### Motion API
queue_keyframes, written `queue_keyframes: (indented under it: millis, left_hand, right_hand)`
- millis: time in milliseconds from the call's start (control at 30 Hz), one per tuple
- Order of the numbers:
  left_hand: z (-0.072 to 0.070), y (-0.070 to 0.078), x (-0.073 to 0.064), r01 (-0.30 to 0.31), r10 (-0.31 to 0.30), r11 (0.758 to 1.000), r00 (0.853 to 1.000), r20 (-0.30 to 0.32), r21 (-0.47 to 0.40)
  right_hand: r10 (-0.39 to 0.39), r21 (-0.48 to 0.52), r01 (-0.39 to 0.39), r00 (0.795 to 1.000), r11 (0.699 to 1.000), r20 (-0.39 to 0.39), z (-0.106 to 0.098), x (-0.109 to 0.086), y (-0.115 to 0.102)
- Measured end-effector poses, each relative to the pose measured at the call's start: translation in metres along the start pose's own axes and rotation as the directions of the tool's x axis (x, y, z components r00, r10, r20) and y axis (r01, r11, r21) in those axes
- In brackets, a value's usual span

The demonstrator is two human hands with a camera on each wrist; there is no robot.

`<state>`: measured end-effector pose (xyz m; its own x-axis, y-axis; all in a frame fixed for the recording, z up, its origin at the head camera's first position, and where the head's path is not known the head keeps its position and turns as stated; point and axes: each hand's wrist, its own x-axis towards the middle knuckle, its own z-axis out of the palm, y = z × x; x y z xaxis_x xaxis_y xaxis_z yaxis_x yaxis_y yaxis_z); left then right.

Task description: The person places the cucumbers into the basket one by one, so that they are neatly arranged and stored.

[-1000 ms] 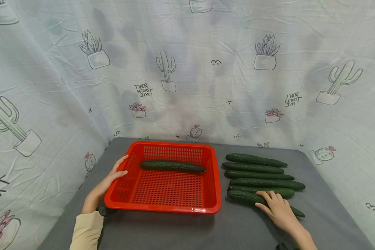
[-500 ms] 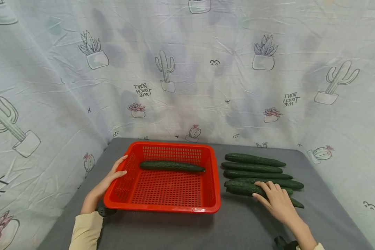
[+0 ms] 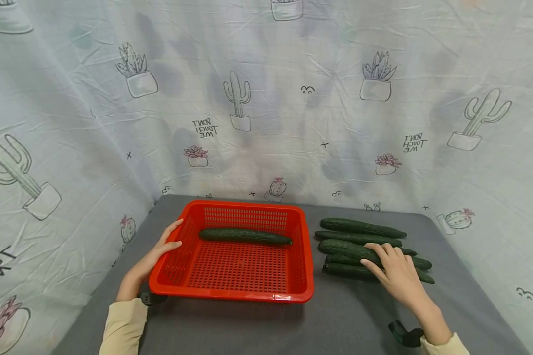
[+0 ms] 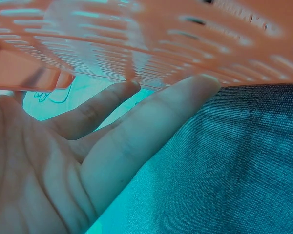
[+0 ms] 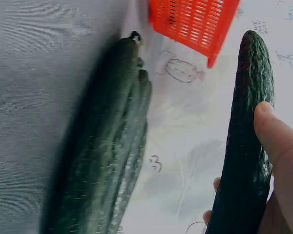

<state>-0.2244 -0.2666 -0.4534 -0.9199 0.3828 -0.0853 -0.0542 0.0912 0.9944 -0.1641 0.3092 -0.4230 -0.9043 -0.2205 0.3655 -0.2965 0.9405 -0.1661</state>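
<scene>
My right hand (image 3: 400, 278) grips a dark green cucumber (image 3: 344, 248) around its middle. The right wrist view shows this cucumber raised above the others, thumb on one side and fingertips behind it. Beneath it lies a row of several cucumbers (image 5: 105, 141), partly hidden by the held one and the hand. A red plastic basket (image 3: 231, 296) stands left of them with one cucumber (image 3: 244, 235) lying inside near its back wall. My left hand (image 3: 157, 251) rests at the basket's left side; in the left wrist view its straight fingers (image 4: 151, 122) touch the slotted outer wall.
Everything stands on a table with a grey cloth (image 3: 337, 315). A white curtain (image 3: 266, 108) printed with cacti surrounds the table at the back and sides. Two cucumbers lie farthest back in the row, close to the basket's right side.
My right hand has lifted the front cucumber off the row and carried it a little away from me, over the other cucumbers. My left hand and the basket have stayed put.
</scene>
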Motion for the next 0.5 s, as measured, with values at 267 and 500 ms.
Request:
queue_keyframes:
  millis: [267,500]
  left_hand:
    - [0.000,0.001,0.001,0.006,-0.006,1.000,1.000,0.001,-0.004]
    - [-0.001,-0.002,0.000,0.008,-0.008,1.000,1.000,-0.012,0.016]
  right_hand:
    - [-0.037,0.000,0.037,0.999,0.999,-0.010,-0.008,0.015,-0.008]
    - [-0.077,0.007,0.078,0.996,0.997,-0.039,-0.013,0.031,-0.019]
